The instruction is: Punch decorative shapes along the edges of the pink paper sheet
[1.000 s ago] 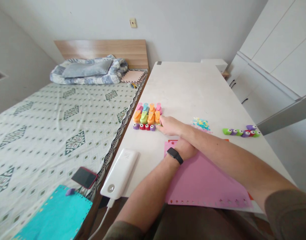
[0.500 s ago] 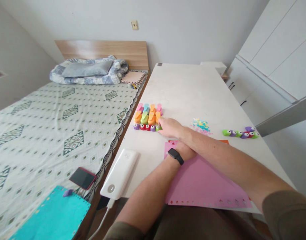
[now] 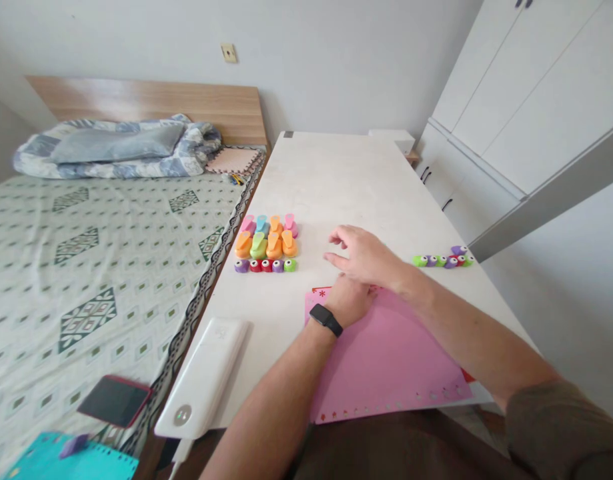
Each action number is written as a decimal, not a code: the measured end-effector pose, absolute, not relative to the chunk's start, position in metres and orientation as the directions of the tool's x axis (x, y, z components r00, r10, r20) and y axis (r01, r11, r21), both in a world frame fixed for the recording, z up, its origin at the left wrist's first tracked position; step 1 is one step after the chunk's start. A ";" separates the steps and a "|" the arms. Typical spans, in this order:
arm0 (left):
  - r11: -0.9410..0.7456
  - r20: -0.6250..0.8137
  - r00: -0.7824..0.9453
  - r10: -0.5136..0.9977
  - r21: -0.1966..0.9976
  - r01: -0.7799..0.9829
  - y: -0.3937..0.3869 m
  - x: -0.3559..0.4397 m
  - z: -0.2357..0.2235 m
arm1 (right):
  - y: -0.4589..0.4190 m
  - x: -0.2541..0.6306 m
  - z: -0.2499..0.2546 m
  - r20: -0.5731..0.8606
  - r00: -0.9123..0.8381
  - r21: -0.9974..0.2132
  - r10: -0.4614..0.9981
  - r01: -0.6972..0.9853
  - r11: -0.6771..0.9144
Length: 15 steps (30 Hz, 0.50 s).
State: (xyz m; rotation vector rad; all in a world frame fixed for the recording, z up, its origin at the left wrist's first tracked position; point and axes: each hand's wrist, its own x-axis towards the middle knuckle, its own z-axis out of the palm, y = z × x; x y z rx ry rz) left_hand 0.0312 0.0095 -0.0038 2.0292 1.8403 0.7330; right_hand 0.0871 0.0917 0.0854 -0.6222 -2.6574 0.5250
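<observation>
My right hand [image 3: 362, 255] hovers over the white table with thumb and fingers apart and nothing between them. It crosses above my left hand [image 3: 352, 298], which wears a black watch [image 3: 326, 319] and rests on the upper part of a pink sheet [image 3: 386, 360]. Most of the left fingers are hidden, so their grip does not show. The sheet has small cut-out shapes along its edges, and red paper shows underneath. Left of my hands stand larger craft punches [image 3: 274, 247] in two rows, with a row of small craft punches [image 3: 267, 265] in front.
More small punches [image 3: 441, 261] lie at the table's right side. A white power bank [image 3: 203, 377] with a cable is at the left edge. On the bed are a phone [image 3: 115, 400] and a turquoise sheet [image 3: 76, 460] with a purple punch [image 3: 73, 445] on it.
My right hand has drawn back to the right from the punches and opened. A small green punch stands at the right end of the front row. The view has turned rightward.
</observation>
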 end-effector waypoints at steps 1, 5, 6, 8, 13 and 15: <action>-0.135 0.148 0.066 0.987 0.528 0.838 0.009 0.030 -0.003 | 0.105 0.104 0.088 0.268 -0.801 -0.428 0.535 0.398 0.811; -0.140 0.091 0.110 0.990 0.456 0.879 0.008 0.027 0.001 | 0.181 0.183 0.082 0.240 -0.572 -0.349 0.785 0.703 0.619; -0.139 0.091 0.109 0.990 0.451 0.882 0.008 0.027 0.001 | 0.203 0.205 0.078 0.212 -0.482 -0.311 0.850 0.791 0.526; -0.134 0.090 0.105 0.990 0.449 0.883 0.008 0.027 0.002 | 0.242 0.249 0.067 0.150 -0.333 -0.224 0.931 0.906 0.360; -0.137 0.093 0.106 0.990 0.456 0.880 0.009 0.028 0.001 | 0.291 0.322 0.044 -0.082 -0.157 -0.046 0.984 0.987 0.153; -0.138 0.097 0.105 0.990 0.457 0.879 0.010 0.028 0.002 | 0.293 0.332 0.038 -0.154 -0.134 -0.052 0.979 0.990 0.127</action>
